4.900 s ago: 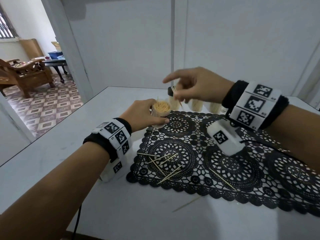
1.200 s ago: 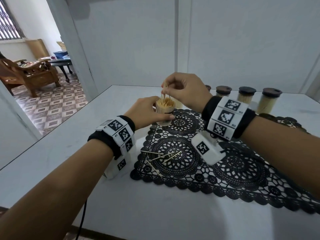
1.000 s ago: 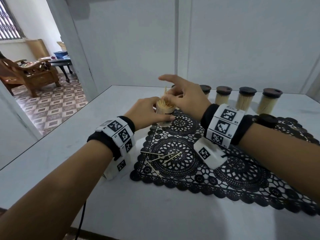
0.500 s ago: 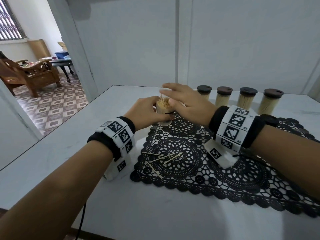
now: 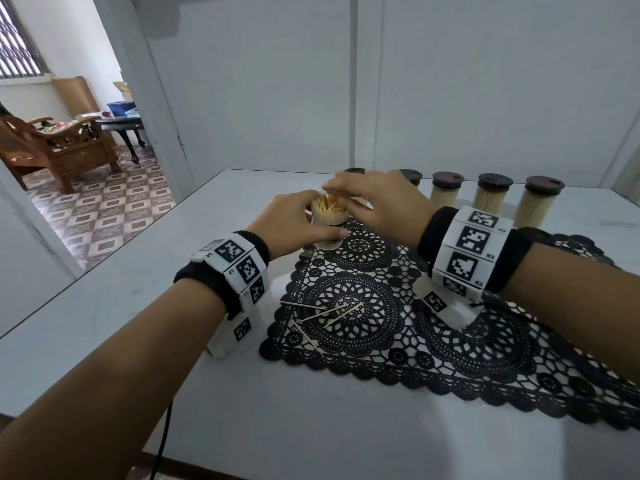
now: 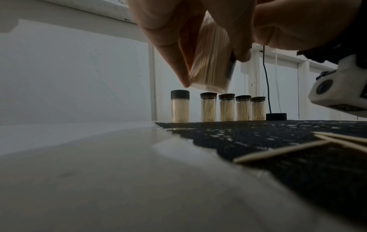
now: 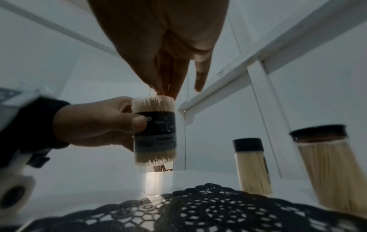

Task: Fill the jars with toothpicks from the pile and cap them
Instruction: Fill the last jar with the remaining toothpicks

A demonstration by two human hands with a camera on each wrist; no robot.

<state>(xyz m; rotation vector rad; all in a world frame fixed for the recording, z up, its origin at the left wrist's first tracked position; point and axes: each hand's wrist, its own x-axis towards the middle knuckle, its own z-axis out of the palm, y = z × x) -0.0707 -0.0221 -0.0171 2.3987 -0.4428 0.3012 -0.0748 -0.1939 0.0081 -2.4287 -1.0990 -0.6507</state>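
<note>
My left hand [image 5: 294,223] grips an open clear jar [image 5: 329,226] packed with toothpicks, at the far left corner of the black lace mat [image 5: 450,358]. In the left wrist view the jar [image 6: 210,62] is tilted, its base a little above the table. My right hand [image 5: 377,206] is over the jar mouth, straight fingers touching the toothpick tips. From the right wrist, the fingertips [image 7: 158,89] meet the top of the labelled jar [image 7: 155,133]. Several loose toothpicks [image 5: 329,313] lie on the mat below my left wrist. A loose black cap [image 6: 276,116] sits on the mat's far side.
Several capped jars of toothpicks [image 5: 493,199] stand in a row at the back of the white table [image 5: 138,306], close to the wall. The table's left edge borders an open doorway with a wooden chair [image 5: 52,143] beyond.
My right hand stopped pinching toothpicks into the jar, spread its fingers, and lowered them onto the toothpick tips. My left hand kept its grip on the jar.
</note>
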